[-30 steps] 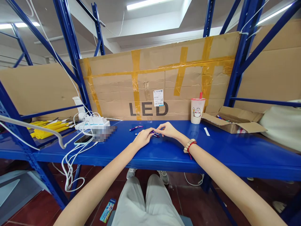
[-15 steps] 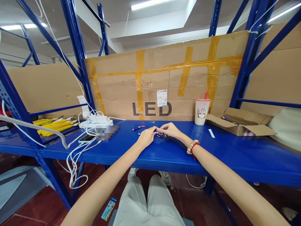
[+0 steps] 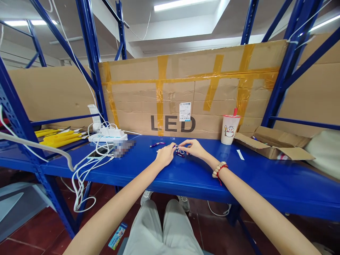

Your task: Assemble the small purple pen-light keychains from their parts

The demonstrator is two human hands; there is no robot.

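Purple piece (image 3: 180, 155) beside right hand (image 3: 195, 148)

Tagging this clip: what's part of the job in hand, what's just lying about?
In the job, apparently:
left hand
right hand
small piece at their fingertips, too small to identify
purple pieces nearby

Lying about, probably:
cup
paper strip
power strip
yellow things
open box, contents mostly hidden, so less sure

Blue shelf (image 3: 260, 173): open lanes left of left hand (image 3: 165, 155), and between right hand (image 3: 195, 148) and cup (image 3: 230, 129).
Left block: power strip (image 3: 114, 134), looped cables (image 3: 79, 193).
Right rear: carton (image 3: 271, 151).
Back: cardboard wall (image 3: 132, 101) between 2 posts (image 3: 89, 46).
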